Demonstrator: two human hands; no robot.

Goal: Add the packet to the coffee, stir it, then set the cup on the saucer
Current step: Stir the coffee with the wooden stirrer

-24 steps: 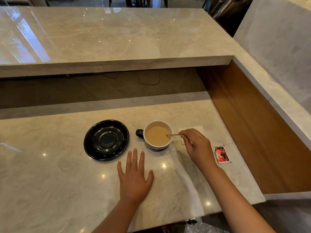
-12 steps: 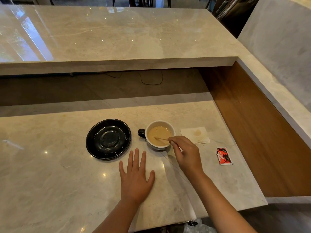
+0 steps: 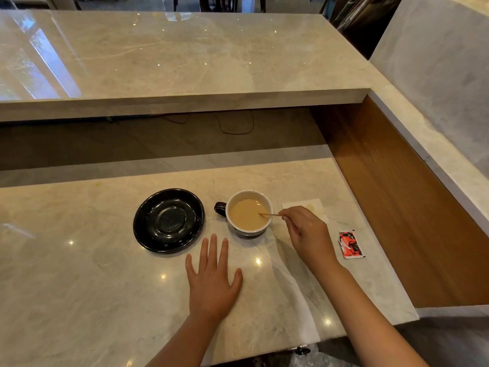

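on the lower marble table (image 3: 79,287), the cup (image 3: 248,211) sits just right of the empty black saucer (image 3: 169,221), apart from it, handle turned toward the saucer. the coffee inside looks pale tan and even. the right hand (image 3: 307,234) has its grip pinched shut on a thin wooden stirrer (image 3: 270,214), whose far end dips into the liquid near the right side of the cup. the left hand (image 3: 213,282) lies flat and open on the table in front of the cup, holding nothing. the red packet (image 3: 350,245) lies on the table well to the right, near the wooden side panel; whether it is torn or emptied cannot be told. a stained napkin (image 3: 315,206) lies behind the right hand.

judging from this, stirring is the step in hand. to do it well, keep the stirrer low in the liquid and sweep in small circles without knocking the rim, since nothing steadies the cup. the free left hand could brace the handle. when the stirrer comes out, it should drip over the cup first, then rest on the napkin, leaving a hand free to carry the cup to the saucer.
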